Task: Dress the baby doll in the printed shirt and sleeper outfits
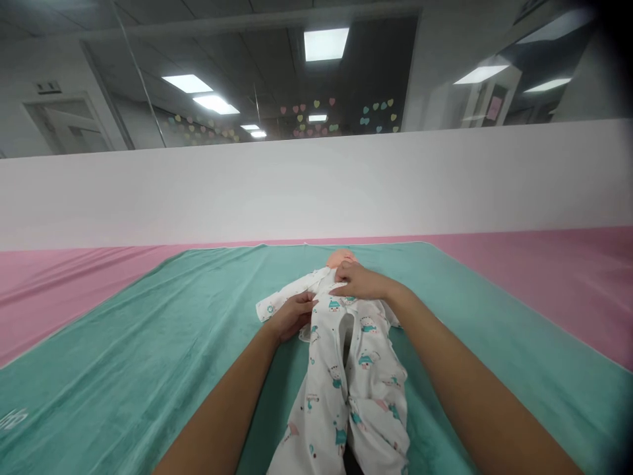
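Teal plush mat (123, 343) over a pink padded surface (554, 284), then a low white partition (316, 198). What's on the mat?

One baby doll (340, 257), only its smooth head showing, lying near the mat's far edge, dressed in one white printed sleepsuit (341, 376). Soft cotton by the look, two legs stretched toward the camera, a slit open down the front.

How many hands?

Two. The left hand (291, 316) lies on the suit below one sleeve, fingers extended; the right hand (359, 280) sits across the chest near the collar.

Gripping anything?

Both touch the cloth, but whether either pinches it, I can't tell.

And beyond the partition?

A glass panel (356, 72) with clusters of paper hearts (316, 112), and ceiling lights (326, 44).
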Tool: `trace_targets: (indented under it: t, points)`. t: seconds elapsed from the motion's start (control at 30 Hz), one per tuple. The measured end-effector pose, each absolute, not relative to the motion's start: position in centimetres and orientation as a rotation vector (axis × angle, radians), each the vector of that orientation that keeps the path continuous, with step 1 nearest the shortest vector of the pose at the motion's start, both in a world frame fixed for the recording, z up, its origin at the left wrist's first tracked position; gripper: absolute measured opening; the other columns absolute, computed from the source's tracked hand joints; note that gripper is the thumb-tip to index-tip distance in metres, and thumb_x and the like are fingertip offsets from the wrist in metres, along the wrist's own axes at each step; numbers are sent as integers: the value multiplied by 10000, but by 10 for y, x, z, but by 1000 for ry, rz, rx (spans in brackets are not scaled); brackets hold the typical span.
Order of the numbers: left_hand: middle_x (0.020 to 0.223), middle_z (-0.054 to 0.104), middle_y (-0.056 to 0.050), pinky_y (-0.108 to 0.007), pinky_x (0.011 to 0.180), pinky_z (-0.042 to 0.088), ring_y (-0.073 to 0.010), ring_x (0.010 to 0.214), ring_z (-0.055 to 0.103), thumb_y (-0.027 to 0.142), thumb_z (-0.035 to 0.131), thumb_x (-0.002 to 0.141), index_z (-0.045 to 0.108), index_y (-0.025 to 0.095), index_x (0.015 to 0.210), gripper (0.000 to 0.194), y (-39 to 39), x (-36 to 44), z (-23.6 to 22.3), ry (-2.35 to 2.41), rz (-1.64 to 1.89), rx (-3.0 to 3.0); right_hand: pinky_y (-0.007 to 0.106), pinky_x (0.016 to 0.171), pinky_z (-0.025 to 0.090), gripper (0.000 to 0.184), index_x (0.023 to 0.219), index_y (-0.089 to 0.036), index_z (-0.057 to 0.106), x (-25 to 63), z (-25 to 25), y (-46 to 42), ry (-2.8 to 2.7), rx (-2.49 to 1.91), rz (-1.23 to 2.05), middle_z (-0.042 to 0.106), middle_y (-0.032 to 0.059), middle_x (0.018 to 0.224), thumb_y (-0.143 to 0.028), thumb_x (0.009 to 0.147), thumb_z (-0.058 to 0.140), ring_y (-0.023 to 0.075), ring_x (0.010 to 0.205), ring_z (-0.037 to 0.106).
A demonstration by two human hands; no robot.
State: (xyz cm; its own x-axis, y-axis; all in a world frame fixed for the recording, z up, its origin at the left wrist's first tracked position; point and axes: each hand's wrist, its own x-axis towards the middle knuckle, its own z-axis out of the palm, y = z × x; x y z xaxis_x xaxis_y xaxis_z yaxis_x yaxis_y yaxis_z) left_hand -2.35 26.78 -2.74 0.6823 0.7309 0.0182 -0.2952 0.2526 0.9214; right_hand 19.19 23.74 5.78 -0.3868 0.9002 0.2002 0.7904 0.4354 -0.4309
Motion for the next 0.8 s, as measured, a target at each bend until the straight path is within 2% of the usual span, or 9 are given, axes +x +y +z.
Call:
trace_targets:
  t: [0.1,0.2,0.33,0.5,0.67,0.8]
  points:
    - [670,519,24,-215,582,376,-81,590,489,292,701,708,526,148,776,237,264,-22,-25,472,767,1154,286,708,356,281,700,-213,577,185,55,240,-2279,-1375,325,578,32,958,-469,787,500,189,874,501]
    - [614,461,54,-197,494,301,-70,515,408,394,673,714,455,178,744,308,259,-16,-23,553,831,1212,279,626,316,280,648,-217,550,178,47,247,-2126,-1521,281,602,25,773,-423,814,456,176,736,502]
    - [557,408,65,-210,468,247,-82,493,336,474,607,729,412,192,688,345,262,-3,-25,948,969,1364,265,593,290,306,608,-212,492,178,37,256,-1887,-1598,294,565,15,661,-444,805,459,181,718,489]
    - [566,435,52,-225,543,292,-105,564,376,417,588,743,431,192,662,286,272,8,-31,1129,1106,1458,260,593,299,390,560,-201,412,184,31,259,-1713,-1564,377,500,6,606,-466,843,370,164,667,477]
    - [603,520,41,-221,499,308,-103,521,424,339,601,721,497,193,761,184,264,-2,-22,1038,964,1414,275,598,291,385,550,-205,372,176,25,255,-1657,-1606,285,482,10,593,-456,842,382,170,649,468]
    - [623,560,28,-204,456,295,-87,481,430,223,625,664,539,180,809,174,258,-17,-13,862,757,1403,276,672,340,277,627,-208,461,175,18,243,-1598,-1497,228,559,22,732,-396,827,418,189,801,511]
